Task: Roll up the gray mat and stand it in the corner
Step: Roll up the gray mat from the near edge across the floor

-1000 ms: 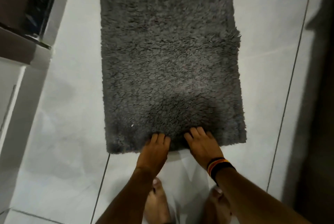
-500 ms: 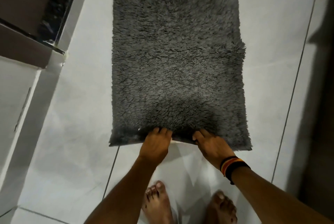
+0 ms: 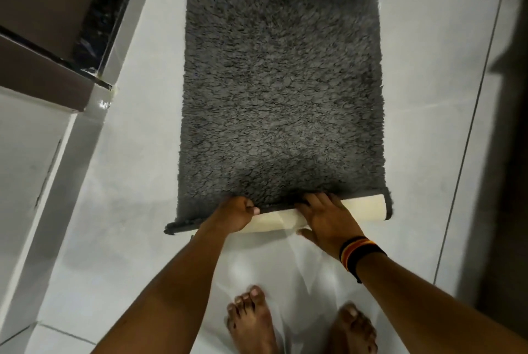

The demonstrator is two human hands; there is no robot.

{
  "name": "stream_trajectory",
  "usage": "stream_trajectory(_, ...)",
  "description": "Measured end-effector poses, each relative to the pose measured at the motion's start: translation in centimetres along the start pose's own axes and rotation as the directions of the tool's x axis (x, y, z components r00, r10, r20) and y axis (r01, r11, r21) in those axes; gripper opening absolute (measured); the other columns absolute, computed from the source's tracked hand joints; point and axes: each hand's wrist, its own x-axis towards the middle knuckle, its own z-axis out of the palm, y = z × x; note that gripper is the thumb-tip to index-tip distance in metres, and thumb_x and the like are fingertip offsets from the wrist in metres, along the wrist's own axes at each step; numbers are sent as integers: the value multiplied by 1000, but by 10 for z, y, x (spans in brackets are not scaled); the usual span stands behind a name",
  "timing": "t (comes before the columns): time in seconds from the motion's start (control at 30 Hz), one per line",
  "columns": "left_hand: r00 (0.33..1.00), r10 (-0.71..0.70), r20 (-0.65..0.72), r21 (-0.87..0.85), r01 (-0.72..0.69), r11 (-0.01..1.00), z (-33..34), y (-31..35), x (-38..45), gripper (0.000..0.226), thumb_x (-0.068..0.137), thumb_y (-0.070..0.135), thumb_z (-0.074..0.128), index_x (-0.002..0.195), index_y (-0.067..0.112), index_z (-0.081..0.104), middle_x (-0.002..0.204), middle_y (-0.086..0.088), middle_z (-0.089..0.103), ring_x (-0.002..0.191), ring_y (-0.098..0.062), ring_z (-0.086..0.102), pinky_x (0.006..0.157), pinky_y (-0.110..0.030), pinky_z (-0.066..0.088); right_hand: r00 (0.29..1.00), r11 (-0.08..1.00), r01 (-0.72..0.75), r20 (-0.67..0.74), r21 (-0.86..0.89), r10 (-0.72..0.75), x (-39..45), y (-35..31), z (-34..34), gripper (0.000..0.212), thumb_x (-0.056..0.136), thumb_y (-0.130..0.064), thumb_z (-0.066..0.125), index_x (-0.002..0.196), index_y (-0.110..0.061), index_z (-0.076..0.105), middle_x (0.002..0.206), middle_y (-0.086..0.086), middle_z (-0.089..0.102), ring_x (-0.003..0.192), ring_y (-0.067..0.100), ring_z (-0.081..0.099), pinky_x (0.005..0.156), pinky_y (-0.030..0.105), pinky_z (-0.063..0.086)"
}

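Down on the pale tiled floor (image 3: 120,211), the gray mat (image 3: 283,91) lies flat with its shaggy side up, except for the near edge, which half a second ago was only pinched and now is turned over, so a strip of cream backing (image 3: 363,212) shows. That looks like the first turn of the roll; nearly the whole length is left to wind. The left hand (image 3: 234,215) is curled tight around the folded edge, fingers tucked under the pile. The right hand (image 3: 325,218) is spread flat on the backing, pressing rather than gripping. Bare feet (image 3: 251,322) stand just behind, and a striped wristband (image 3: 360,253) sits on the right wrist.
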Motion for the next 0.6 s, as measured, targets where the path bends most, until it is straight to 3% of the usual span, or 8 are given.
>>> stream_trajectory(0.07, 991, 91, -103, 81, -82, 993, 6, 3, -1, 25, 97, 37, 59, 100, 14, 69, 104, -10, 68, 96, -27, 62, 84, -35, 46, 1000, 996, -8, 27, -91, 11, -5, -3, 15, 59, 88, -34, 68, 141, -15, 50, 135, 11, 55, 122, 34, 51, 107, 51, 41)
stream_trajectory(0.1, 954, 203, -218, 246, -148, 958, 10, 4, -5, 26, 98, 38, 57, 102, 15, 67, 107, -10, 67, 97, -29, 64, 82, -38, 49, 999, 993, -38, 27, -111, 41, -6, -5, 21, 52, 90, -25, 66, 139, -14, 52, 130, 11, 59, 117, 34, 55, 102, 48, 46)
stream_trajectory(0.17, 777, 491, -395, 563, -218, 797, 23, 2, -21, 30, 99, 43, 51, 107, 16, 62, 111, -10, 63, 96, -29, 61, 78, -42, 51, 993, 991, -117, 10, -57, 118, -4, -8, 25, 37, 91, -12, 59, 128, -15, 61, 118, 11, 68, 105, 34, 62, 87, 42, 52)
stream_trajectory(0.2, 701, 589, -401, 638, -247, 729, 30, -2, -31, 36, 98, 47, 50, 110, 15, 61, 111, -10, 62, 95, -28, 58, 79, -41, 51, 988, 988, -154, 19, -8, 154, -2, -10, 23, 33, 91, -10, 57, 122, -17, 64, 113, 10, 70, 100, 34, 64, 80, 40, 53)
stream_trajectory(0.23, 672, 642, -368, 679, -277, 680, 37, -6, -38, 44, 95, 52, 52, 114, 14, 61, 114, -11, 63, 96, -28, 57, 81, -41, 51, 986, 986, -165, 34, 8, 165, 2, -8, 20, 29, 93, -12, 55, 119, -19, 65, 109, 8, 71, 96, 32, 66, 75, 37, 52)
stream_trajectory(0.33, 783, 556, -278, 686, -244, 686, 50, -15, -47, 58, 82, 55, 69, 125, 16, 60, 122, -7, 64, 108, -27, 58, 94, -40, 51, 992, 995, -93, 89, 19, 91, 14, 8, 7, 29, 98, -28, 54, 125, -20, 55, 107, 8, 73, 93, 32, 69, 74, 38, 52)
stream_trajectory(0.47, 820, 474, -321, 645, -177, 743, 33, 9, -33, 31, 89, 39, 66, 115, 22, 67, 118, -4, 68, 110, -29, 59, 93, -40, 47, 977, 976, -172, 149, 137, 151, 20, 7, -2, 36, 99, -28, 53, 131, -15, 44, 115, 13, 68, 102, 35, 65, 83, 43, 51)
stream_trajectory(0.6, 917, 348, -194, 552, -191, 812, -4, 32, -13, 26, 96, 37, 61, 115, 21, 68, 119, -8, 71, 111, -32, 63, 89, -37, 50, 972, 978, -207, -111, -1, 206, -6, -16, 18, 56, 96, -18, 47, 150, -8, 31, 147, 18, 46, 136, 38, 40, 116, 52, 29)
